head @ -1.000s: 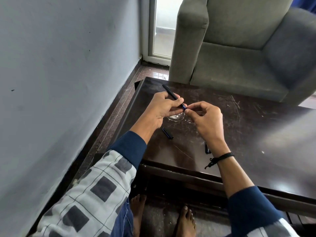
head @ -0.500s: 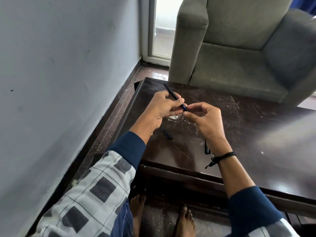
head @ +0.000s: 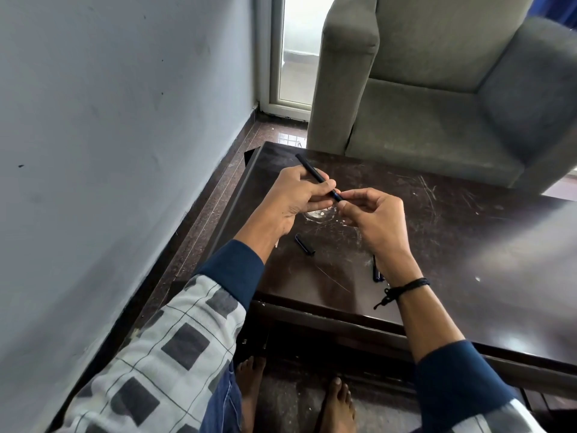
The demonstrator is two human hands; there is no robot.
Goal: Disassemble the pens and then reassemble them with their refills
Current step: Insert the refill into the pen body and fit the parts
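1. Black and slim, the pen barrel (head: 315, 176) is held in the air over the left part of the table (head: 468, 245). It slants from its far-left end down to its near-right end.
2. The left hand (head: 293, 198) grips the barrel around its middle, with the fingers curled round it and the thumb lying along the top.
3. The right hand (head: 374, 220) pinches the barrel's near, bluish end between thumb and forefinger, and its other fingers are curled in.
4. A short dark pen piece (head: 304, 244) lies on the table below the left hand, apart from both hands.
5. A second dark piece (head: 376, 271) lies just beside the right wrist, which partly hides it.
6. The tabletop is dark brown and scratched.
7. A grey armchair (head: 437, 89) stands beyond the table's far edge.
8. A black cord band (head: 406, 289) circles the right wrist.
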